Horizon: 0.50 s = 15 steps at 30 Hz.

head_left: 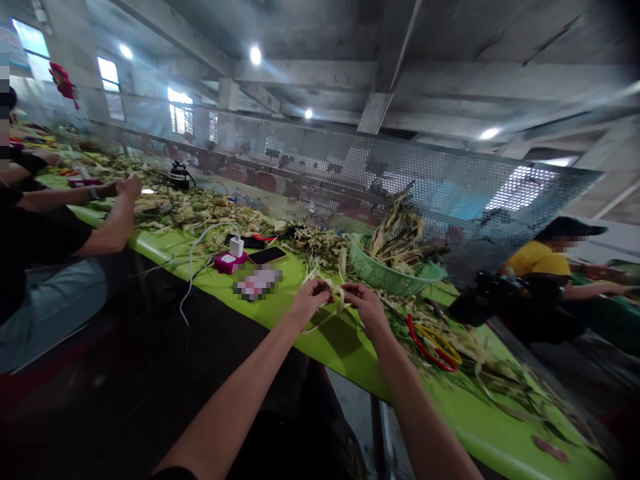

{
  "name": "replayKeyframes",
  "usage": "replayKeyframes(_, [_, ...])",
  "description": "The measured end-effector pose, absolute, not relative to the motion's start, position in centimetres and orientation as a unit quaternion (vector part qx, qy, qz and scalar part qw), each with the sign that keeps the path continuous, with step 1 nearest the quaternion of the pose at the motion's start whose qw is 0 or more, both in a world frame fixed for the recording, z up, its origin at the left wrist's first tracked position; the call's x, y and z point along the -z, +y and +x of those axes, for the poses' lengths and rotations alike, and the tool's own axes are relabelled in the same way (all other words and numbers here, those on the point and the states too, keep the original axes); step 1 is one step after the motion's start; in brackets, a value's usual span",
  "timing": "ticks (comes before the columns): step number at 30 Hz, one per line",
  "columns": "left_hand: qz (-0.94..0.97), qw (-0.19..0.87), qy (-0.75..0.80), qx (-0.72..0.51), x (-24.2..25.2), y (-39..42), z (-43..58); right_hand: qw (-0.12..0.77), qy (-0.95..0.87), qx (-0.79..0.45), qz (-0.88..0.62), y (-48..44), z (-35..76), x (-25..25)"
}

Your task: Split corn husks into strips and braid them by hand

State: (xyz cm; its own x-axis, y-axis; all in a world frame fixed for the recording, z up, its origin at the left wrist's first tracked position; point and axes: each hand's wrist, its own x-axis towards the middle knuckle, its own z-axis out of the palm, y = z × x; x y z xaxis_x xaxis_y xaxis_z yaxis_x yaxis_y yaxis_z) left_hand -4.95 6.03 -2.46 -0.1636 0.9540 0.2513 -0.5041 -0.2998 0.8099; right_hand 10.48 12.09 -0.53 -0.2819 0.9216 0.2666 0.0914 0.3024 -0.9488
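Over the front of the green table (345,347), my left hand (311,301) and my right hand (369,308) face each other, fingers pinched. Between them is a pale strip of dried plant leaf (339,293), like corn husk, looped or knotted in the middle. Both hands grip this strip, and a loose end hangs below. Just behind my hands stands a green plastic basket (395,277) holding dried leaves (400,230). Right of my right hand lie a red curved handle or tube (425,347) and a yellow one (443,341); their kind is unclear.
A blurred pinkish item (257,283), a dark phone (267,255) and a magenta power block (230,261) with white charger (237,247) lie to the left. Dried leaves (215,217) line the perforated metal screen (320,160). People sit at left (45,233) and right (537,260).
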Motion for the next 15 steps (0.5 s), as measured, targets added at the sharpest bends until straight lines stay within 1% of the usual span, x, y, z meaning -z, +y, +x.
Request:
replayKeyframes(3, [0.404, 0.496, 0.315, -0.701, 2.5, 6.2, -4.8, 0.500, -0.725, -0.280, -0.383, 12.0, 10.7, 0.2])
replayKeyframes(5, [0.392, 0.495, 0.320, -0.707, 2.5, 6.3, -4.8, 0.503, -0.750, -0.204, -0.377, 11.5, 10.6, -0.3])
replayKeyframes(9, [0.352, 0.514, 0.306, -0.720, 2.4, 6.5, -4.9, 0.511, -0.773, -0.186, -0.327, 10.2, 10.1, -1.3])
replayKeyframes(11, [0.339, 0.524, 0.299, -0.721, 2.4, 6.5, -4.9, 0.494, -0.788, -0.189, -0.316, 9.9, 9.9, -1.5])
replayKeyframes(15, [0.342, 0.536, 0.294, -0.713, 2.4, 6.3, -5.1, 0.454, -0.798, -0.203, -0.341, 9.8, 9.5, -1.4])
